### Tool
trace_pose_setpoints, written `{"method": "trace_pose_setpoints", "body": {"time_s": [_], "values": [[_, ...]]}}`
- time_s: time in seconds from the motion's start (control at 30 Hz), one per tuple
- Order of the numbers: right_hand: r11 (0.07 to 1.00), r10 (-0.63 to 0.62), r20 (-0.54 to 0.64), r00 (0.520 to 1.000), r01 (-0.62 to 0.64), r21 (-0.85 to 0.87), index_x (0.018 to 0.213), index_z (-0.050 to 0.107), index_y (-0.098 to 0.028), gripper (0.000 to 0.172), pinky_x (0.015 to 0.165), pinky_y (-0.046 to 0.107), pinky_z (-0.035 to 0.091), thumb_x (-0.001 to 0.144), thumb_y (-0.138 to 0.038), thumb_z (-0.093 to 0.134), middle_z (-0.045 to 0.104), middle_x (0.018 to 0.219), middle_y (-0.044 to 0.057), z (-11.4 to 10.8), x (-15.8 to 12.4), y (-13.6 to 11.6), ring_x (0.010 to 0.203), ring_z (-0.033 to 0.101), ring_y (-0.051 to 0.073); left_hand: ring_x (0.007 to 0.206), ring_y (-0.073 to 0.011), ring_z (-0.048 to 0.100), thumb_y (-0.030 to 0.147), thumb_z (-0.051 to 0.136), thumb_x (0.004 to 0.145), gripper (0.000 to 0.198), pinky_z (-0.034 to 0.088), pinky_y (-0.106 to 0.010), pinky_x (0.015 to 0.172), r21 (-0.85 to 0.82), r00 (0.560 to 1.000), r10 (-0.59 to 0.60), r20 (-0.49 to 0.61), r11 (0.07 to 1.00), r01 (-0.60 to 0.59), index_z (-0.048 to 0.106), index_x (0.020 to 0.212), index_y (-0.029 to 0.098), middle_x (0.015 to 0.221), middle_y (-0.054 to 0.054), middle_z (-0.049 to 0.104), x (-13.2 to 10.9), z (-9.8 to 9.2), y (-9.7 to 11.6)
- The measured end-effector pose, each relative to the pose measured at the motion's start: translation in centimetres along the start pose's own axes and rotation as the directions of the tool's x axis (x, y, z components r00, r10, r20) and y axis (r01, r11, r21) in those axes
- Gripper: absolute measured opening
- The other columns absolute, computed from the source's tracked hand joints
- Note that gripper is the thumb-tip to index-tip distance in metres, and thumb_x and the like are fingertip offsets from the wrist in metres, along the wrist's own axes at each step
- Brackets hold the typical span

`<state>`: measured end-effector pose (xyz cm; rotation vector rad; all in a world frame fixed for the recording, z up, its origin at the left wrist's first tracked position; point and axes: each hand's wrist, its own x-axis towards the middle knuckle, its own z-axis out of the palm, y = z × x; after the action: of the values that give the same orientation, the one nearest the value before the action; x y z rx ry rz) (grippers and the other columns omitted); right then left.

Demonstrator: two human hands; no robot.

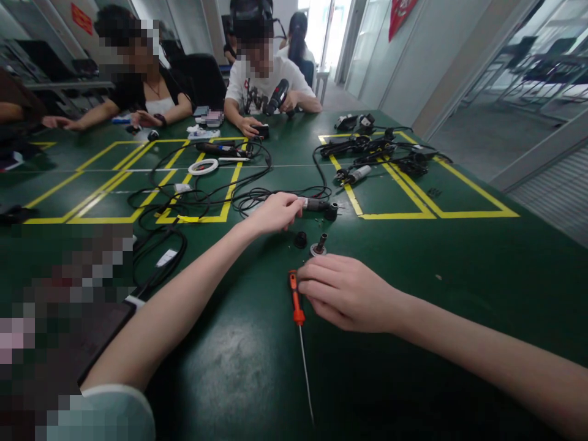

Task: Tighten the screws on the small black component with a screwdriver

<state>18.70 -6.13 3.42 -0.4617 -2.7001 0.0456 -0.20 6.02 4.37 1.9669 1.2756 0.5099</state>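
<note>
My left hand [278,213] reaches forward, its fingers closed around the near end of a grey-and-black cylindrical tool [316,204] with a black round head at its right end. My right hand [344,291] is curled low over the table, fingertips together; whatever they hold is hidden. Just left of those fingertips lies a screwdriver [296,303] with an orange-and-black handle, its long thin shaft pointing toward me. Beyond my right hand stands a metal disc with an upright dark shaft [320,246]. A small black ring-shaped part [301,239] sits beside it.
Black cables [250,195] coil across the green table [413,288] behind my left hand. A white ring [203,166] lies among them. Several corded tools [367,147] are piled inside yellow tape at the right. Across the table, a person [271,86] holds a dark power tool.
</note>
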Motion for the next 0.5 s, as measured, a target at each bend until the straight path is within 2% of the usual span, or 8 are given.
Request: {"method": "trace_pose_setpoints", "body": {"time_s": [0.07, 0.13, 0.27, 0.37, 0.5], "values": [[0.981, -0.035, 0.155, 0.987, 0.064, -0.185, 0.108, 0.070, -0.015, 0.020, 0.088, 0.040, 0.054, 0.098, -0.014, 0.054, 0.075, 0.115, 0.015, -0.8, 2.1, 0.7, 0.101, 0.067, 0.027, 0.050, -0.0093, 0.053, 0.035, 0.043, 0.104, 0.036, 0.042, -0.022, 0.053, 0.004, 0.999, 0.012, -0.048, 1.000, -0.012, 0.060, 0.079, 0.016, 0.063, 0.001, 0.058, 0.0, 0.0, -0.1], [0.961, 0.024, 0.331, 0.943, 0.070, -0.269, 0.112, 0.072, -0.015, 0.021, 0.093, 0.043, 0.054, 0.092, -0.016, 0.065, 0.075, 0.114, 0.015, -1.8, 4.2, 1.2, 0.107, 0.068, 0.030, 0.048, -0.0093, 0.051, 0.034, 0.042, 0.105, 0.038, 0.040, -0.023, 0.053, -0.005, 0.995, 0.017, -0.097, 1.000, -0.018, 0.059, 0.076, 0.016, 0.060, 0.001, 0.056, 0.2, -0.1, -0.2], [0.930, 0.211, 0.585, 0.783, 0.023, -0.367, 0.122, 0.071, -0.012, 0.033, 0.090, 0.043, 0.053, 0.091, -0.024, 0.074, 0.074, 0.119, 0.018, -2.7, 7.3, 1.4, 0.110, 0.071, 0.032, 0.045, -0.0096, 0.047, 0.033, 0.044, 0.104, 0.039, 0.038, -0.025, 0.053, -0.053, 0.984, 0.048, -0.170, 0.997, -0.057, 0.058, 0.072, 0.017, 0.055, 0.003, 0.054, 0.5, -0.3, -0.6], [0.912, 0.284, 0.638, 0.716, 0.003, -0.409, 0.129, 0.068, -0.014, 0.033, 0.086, 0.040, 0.052, 0.101, -0.032, 0.065, 0.072, 0.127, 0.016, -1.8, 8.2, 1.2, 0.113, 0.071, 0.031, 0.045, -0.0099, 0.048, 0.033, 0.046, 0.103, 0.037, 0.038, -0.025, 0.054, -0.078, 0.980, 0.062, -0.189, 0.994, -0.077, 0.058, 0.071, 0.018, 0.055, 0.004, 0.053, 0.6, -0.2, -0.9], [0.883, 0.300, 0.623, 0.722, 0.036, -0.467, 0.129, 0.067, -0.016, 0.029, 0.082, 0.040, 0.049, 0.107, -0.022, 0.049, 0.072, 0.129, 0.014, -0.3, 7.8, 1.4, 0.115, 0.070, 0.030, 0.049, -0.0104, 0.049, 0.031, 0.049, 0.102, 0.036, 0.038, -0.026, 0.058, -0.063, 0.973, 0.114, -0.202, 0.990, -0.129, 0.059, 0.070, 0.017, 0.056, 0.004, 0.055, 0.5, 0.3, -1.0]]}}
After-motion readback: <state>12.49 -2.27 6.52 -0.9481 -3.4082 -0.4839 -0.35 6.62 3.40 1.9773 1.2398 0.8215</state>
